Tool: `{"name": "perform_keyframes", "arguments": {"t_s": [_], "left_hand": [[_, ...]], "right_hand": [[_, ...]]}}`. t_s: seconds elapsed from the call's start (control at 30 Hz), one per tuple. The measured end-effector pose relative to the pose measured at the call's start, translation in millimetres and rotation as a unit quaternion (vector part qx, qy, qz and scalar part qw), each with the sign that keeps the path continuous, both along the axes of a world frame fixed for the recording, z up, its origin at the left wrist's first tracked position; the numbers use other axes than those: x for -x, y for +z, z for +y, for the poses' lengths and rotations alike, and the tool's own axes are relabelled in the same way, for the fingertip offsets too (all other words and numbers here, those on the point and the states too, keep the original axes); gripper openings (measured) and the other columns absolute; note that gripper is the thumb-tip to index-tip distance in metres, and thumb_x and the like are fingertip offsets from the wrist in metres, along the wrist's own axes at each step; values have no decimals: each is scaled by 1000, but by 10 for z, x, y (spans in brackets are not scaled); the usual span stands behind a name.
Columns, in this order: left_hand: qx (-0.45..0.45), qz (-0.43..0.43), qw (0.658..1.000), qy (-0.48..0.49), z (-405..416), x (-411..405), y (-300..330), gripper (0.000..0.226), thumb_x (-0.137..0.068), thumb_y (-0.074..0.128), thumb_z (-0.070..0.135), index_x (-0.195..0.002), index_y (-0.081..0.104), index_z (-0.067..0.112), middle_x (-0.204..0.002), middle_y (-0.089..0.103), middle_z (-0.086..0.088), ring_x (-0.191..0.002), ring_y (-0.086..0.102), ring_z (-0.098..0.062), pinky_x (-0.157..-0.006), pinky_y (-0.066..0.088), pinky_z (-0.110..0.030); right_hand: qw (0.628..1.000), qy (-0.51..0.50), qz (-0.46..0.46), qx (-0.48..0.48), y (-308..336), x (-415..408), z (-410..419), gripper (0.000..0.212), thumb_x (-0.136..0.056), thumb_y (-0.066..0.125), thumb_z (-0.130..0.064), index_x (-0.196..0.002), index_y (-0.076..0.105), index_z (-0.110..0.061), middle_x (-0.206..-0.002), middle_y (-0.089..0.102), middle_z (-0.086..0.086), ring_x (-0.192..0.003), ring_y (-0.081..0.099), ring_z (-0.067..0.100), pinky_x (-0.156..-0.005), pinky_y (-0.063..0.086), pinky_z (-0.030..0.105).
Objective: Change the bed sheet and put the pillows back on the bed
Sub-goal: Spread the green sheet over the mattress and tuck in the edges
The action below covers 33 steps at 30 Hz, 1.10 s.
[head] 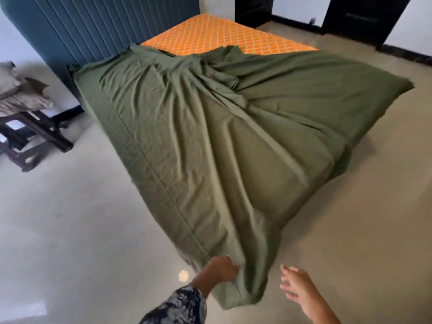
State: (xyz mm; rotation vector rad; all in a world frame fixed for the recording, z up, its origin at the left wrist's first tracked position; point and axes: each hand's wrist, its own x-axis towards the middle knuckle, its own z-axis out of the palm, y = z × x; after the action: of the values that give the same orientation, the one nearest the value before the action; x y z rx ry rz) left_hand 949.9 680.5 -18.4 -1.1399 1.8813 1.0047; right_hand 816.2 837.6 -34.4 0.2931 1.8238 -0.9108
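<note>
Left hand (221,268) grips green sheet (210,141) at near corner; sheet extends away toward headboard (98,26). Right hand (297,287) open, beside it.

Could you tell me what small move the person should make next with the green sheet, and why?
Probably pull the green sheet toward the far side: the left hand grips its near corner, the right hand is free, folds bunch mid-bed, and the orange mattress is still bare by the headboard.
</note>
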Motion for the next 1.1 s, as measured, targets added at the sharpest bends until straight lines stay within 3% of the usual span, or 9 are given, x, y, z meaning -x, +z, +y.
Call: {"name": "perform_keyframes", "arguments": {"t_s": [0.1,0.23,0.4,0.53,0.6,0.77,0.87,1.0,1.1], "left_hand": [[46,16,997,-58,-77,217,251,49,-101,41,40,-127,56,2,-133,55,-14,-124,51,-25,-102,39,-30],[71,6,993,-90,-254,352,385,57,-102,35,44,-132,50,-3,-141,48,-18,-130,46,-29,-106,35,-31],[90,0,990,-111,-419,718,588,60,-102,36,43,-142,39,-1,-150,38,-16,-137,38,-28,-107,32,-29],[148,75,983,-76,-647,1561,848,56,-102,39,36,-139,40,-6,-144,43,-20,-133,43,-31,-106,35,-31],[174,114,976,-67,-771,2111,995,58,-100,43,38,-139,38,-5,-144,43,-20,-134,41,-31,-108,33,-31],[176,147,968,-103,-1010,3423,1287,59,-99,44,39,-144,35,3,-149,38,-18,-137,37,-32,-112,31,-34],[167,137,962,-165,-1070,4055,1451,55,-100,44,35,-143,37,0,-148,39,-18,-137,37,-30,-111,31,-34],[174,143,954,-199,-1157,4904,1577,59,-100,44,38,-144,34,0,-149,38,-18,-138,35,-30,-111,28,-32],[166,158,946,-227,-1108,5705,1615,57,-100,45,36,-144,36,0,-149,39,-18,-138,36,-30,-109,29,-31]], "right_hand": [[997,-11,60,43,453,459,17,12,-99,49,-21,-99,55,-11,-83,60,10,-69,59,21,-61,42,26],[981,124,145,23,890,849,43,14,-97,47,-22,-91,53,-11,-76,56,6,-59,53,16,-50,34,21],[969,193,151,10,1235,1292,90,17,-97,47,-27,-87,54,-15,-78,57,2,-59,54,13,-51,37,21],[953,213,215,30,1479,1986,-118,16,-95,47,-26,-82,48,-17,-75,52,2,-58,49,13,-51,33,21],[932,256,258,3,1564,2432,-261,19,-95,47,-29,-79,47,-17,-75,53,1,-68,51,17,-57,37,23],[883,319,343,-47,1792,3535,-640,17,-96,49,-27,-81,52,-18,-97,63,5,-104,58,24,-82,41,27],[864,326,380,-53,1855,4147,-749,11,-91,51,-17,-82,55,-21,-108,65,11,-104,60,29,-91,48,32],[856,323,401,-47,1969,4903,-758,45,-82,41,6,-110,62,-21,-117,56,9,-102,61,29,-85,52,35],[854,330,402,-36,1947,5569,-677,55,-80,35,10,-118,61,-20,-135,51,11,-111,58,28,-87,49,33]]}}
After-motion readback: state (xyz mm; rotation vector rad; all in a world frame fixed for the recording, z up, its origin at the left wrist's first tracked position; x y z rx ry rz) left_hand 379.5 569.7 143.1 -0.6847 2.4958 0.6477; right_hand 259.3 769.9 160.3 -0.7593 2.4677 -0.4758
